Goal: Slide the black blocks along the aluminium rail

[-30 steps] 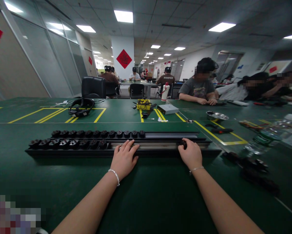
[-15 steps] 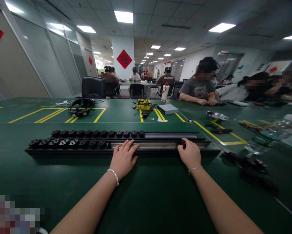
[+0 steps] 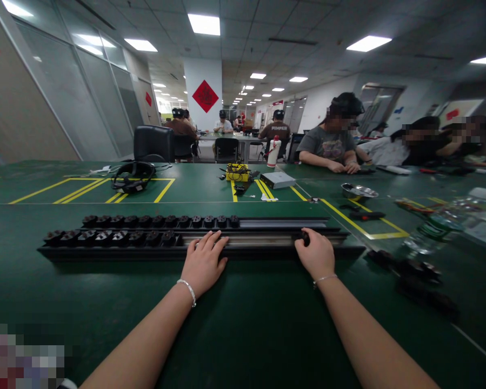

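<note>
Two long black power tracks lie side by side across the table in front of me. Black round-faced socket modules line the left part of the near track, and a second row of socket modules fills much of the far one. My left hand rests on the near track just right of its row, fingers stretched and spread. Toward the right end of the same track, my right hand is closed around another black socket module, which its fingers partly hide.
More black modules lie at the right beside a plastic bottle. Farther back are a metal bowl, a black-and-red tool, a grey box, a yellow object with cables and a headset. A co-worker sits across.
Very little differs. The view has shifted slightly, and a bit more of the dark module shows left of my right fingers. My left hand keeps its place on the track.
</note>
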Available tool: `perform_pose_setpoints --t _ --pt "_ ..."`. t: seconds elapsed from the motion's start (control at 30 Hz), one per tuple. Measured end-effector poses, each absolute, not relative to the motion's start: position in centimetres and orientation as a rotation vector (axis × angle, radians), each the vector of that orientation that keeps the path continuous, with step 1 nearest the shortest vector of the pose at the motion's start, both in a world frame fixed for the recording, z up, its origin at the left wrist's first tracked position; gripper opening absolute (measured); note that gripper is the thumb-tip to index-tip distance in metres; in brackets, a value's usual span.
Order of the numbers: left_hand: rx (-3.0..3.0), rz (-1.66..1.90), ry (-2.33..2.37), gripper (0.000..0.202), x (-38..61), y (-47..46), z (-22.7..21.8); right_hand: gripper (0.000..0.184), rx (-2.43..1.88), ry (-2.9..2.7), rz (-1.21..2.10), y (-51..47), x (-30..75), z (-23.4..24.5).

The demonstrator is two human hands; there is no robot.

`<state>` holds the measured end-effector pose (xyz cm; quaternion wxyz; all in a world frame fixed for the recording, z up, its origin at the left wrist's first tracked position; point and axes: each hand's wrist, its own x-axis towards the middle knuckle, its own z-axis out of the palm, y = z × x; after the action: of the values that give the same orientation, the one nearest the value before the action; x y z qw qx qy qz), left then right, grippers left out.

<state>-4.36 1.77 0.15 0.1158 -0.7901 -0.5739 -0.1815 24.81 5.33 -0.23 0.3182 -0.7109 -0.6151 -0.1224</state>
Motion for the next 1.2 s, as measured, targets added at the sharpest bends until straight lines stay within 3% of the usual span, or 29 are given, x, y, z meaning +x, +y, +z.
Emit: perform_pose_setpoints --t 1.2 --pt "-2.288 -0.536 -1.717 0.049 -4.24 1.81 0.14 0.039 -1.839 -1.619 -0.304 5.23 24.85 -0.40"
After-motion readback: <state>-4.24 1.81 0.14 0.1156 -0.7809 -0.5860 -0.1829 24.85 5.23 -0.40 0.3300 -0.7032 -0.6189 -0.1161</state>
